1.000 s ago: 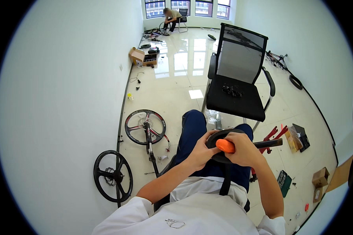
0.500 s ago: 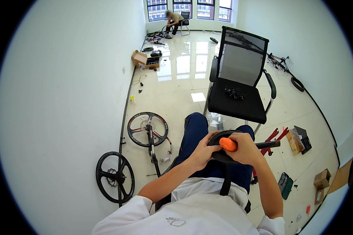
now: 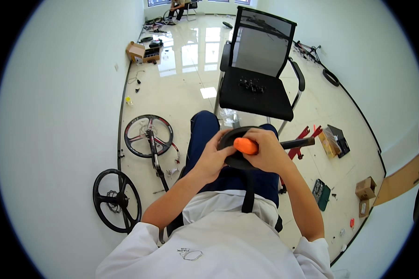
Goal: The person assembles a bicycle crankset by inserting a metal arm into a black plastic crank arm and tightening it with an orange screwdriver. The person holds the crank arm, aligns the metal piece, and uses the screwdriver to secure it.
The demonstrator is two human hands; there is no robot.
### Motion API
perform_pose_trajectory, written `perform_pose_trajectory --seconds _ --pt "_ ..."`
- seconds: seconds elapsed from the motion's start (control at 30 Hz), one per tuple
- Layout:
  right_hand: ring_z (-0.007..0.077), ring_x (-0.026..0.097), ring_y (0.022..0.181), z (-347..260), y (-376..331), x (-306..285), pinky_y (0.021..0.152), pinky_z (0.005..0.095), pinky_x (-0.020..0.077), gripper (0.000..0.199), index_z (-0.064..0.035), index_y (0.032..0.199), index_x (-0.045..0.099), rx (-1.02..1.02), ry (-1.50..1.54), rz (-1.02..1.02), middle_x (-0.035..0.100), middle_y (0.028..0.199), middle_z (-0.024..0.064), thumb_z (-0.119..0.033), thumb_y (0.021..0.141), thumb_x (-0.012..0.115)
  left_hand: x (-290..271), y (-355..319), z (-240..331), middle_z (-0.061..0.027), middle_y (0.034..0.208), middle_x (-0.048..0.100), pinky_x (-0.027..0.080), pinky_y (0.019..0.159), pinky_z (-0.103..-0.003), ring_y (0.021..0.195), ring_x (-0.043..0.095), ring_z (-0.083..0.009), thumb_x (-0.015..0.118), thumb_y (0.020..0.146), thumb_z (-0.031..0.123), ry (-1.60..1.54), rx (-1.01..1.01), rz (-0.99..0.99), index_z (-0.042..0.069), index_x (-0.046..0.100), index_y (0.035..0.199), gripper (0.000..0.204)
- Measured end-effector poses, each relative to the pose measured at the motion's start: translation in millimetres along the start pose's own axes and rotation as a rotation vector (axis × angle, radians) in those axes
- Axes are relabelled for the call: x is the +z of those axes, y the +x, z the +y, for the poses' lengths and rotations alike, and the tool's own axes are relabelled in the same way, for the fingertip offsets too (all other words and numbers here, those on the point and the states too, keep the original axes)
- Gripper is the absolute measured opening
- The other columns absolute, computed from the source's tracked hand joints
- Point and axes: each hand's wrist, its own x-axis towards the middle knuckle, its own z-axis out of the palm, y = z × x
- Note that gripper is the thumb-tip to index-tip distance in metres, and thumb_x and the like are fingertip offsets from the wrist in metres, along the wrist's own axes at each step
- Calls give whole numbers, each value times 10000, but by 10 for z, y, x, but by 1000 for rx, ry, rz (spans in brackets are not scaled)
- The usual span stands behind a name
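Observation:
Above my lap, my left hand (image 3: 213,157) grips the left rim of a black round disc-shaped part (image 3: 235,161). Against the disc's face, my right hand (image 3: 266,149) is closed around a bright orange handle (image 3: 246,146); whatever the handle belongs to is hidden. A dark bar (image 3: 297,143) sticks out to the right from behind my right hand, and I cannot tell whether it joins the disc. Below the disc a black strap (image 3: 248,195) hangs down over my white shirt.
A black chair (image 3: 258,95) with small dark parts on its seat stands ahead. At left are a three-spoke wheel with a fork (image 3: 149,135) and a black wheel (image 3: 117,200). A red frame (image 3: 299,148), a green case (image 3: 321,194) and cartons (image 3: 365,188) lie right. Someone sits far back.
The whole scene has shifted left and upward in the picture as my head turned. Both hands keep their hold on the disc and the orange handle, with little visible change.

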Motion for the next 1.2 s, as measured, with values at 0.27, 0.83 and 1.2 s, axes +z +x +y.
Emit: perform_pose_trajectory --seconds 0.27,0.83,1.2 --pt "376 631 755 -70 -12 8 726 392 517 230 34 887 670 26 25 85 655 830 191 -8 663 703 63 -58 97 -77 1211 581 539 884 -279 1092 600 -150 623 894 19 37 89 45 51 468 1356 488" --pt "376 639 741 -437 5 -193 766 382 517 230 37 880 686 82 -95 -129 652 771 214 20 652 709 175 -151 74 -117 1203 608 442 995 -302 1120 593 -192 612 927 48 712 646 254 17 475 1328 425" --pt "304 640 730 -178 61 -287 746 339 518 342 44 962 690 287 61 -180 679 823 182 -96 679 821 141 -117 30 -136 1206 572 443 984 -319 1116 578 -221 600 925 46 656 618 204 2 478 1313 410"
